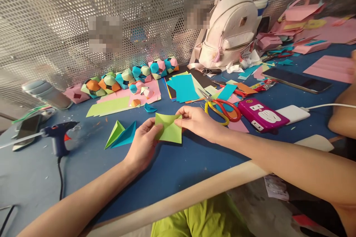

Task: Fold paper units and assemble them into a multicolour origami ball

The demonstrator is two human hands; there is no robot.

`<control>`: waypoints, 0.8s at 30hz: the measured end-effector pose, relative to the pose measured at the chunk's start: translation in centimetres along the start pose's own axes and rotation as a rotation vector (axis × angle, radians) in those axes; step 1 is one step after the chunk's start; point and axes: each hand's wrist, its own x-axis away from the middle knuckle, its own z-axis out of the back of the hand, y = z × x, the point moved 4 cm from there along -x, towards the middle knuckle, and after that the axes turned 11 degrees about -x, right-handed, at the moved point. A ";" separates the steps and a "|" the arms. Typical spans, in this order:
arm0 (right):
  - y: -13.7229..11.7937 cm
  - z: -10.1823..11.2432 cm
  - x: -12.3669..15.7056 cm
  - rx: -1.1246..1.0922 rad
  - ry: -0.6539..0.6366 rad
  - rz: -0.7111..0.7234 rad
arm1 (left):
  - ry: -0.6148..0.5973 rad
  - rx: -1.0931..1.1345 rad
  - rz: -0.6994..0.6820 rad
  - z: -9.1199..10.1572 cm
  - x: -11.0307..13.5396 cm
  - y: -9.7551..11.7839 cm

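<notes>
A small lime-green square of paper point(168, 133) with crease lines is held up over the blue table, near its front edge. My left hand point(144, 139) pinches its left edge between thumb and fingers. Its upper right corner is pinched by my right hand point(194, 120). Just left of my left hand lie a folded green paper piece point(115, 133) and a folded blue paper piece point(125, 136), touching each other. A smaller folded blue piece point(150, 108) rests behind my left hand.
A glue gun point(58, 135) stands at left, its cord running forward. Scissors point(222, 109), a purple power adapter point(263, 115) and a phone point(296, 79) lie right. Folded paper balls point(126, 77), stacked paper sheets point(183, 88) and a backpack point(230, 33) line the perforated screen. Another person's arm point(343, 109) is at right.
</notes>
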 end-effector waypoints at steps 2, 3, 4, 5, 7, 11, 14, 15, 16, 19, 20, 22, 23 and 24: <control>-0.3 -0.2 0.2 0.033 -0.017 0.040 | 0.012 0.018 0.009 0.1 0.0 0.0; -0.4 -0.2 0.3 0.044 -0.022 0.054 | 0.007 0.022 0.015 0.0 0.0 0.0; -0.5 -0.3 0.4 0.052 -0.027 0.061 | -0.001 0.024 0.018 0.0 0.0 0.0; -0.6 -0.3 0.4 0.058 -0.029 0.061 | -0.011 0.025 0.021 0.0 0.0 0.0; -0.6 -0.3 0.5 0.062 -0.029 0.050 | -0.028 0.016 0.024 -0.2 0.0 0.0; -0.5 -0.3 0.5 0.063 -0.026 0.043 | -0.024 -0.024 0.014 -0.3 0.1 0.2; -0.4 -0.3 0.5 0.084 -0.015 0.054 | -0.019 -0.040 0.010 -0.4 0.0 0.2; -0.4 -0.3 0.5 0.090 -0.015 0.054 | -0.020 -0.044 0.010 -0.4 0.0 0.1; -0.4 -0.3 0.5 0.092 -0.018 0.053 | -0.020 -0.047 0.008 -0.4 0.0 0.1; -0.4 -0.3 0.5 0.090 -0.035 0.047 | -0.016 -0.060 0.003 -0.2 -0.1 -0.1; -0.4 -0.3 0.5 0.092 -0.037 0.048 | -0.016 -0.065 0.000 -0.2 -0.2 -0.1; -0.5 -0.3 0.6 0.102 -0.036 0.056 | -0.018 -0.077 -0.006 -0.1 -0.2 -0.2; -0.5 -0.3 0.6 0.108 -0.038 0.060 | -0.021 -0.082 -0.008 -0.1 -0.3 -0.2; -0.5 -0.3 0.6 0.111 -0.041 0.064 | -0.025 -0.084 -0.009 -0.1 -0.3 -0.2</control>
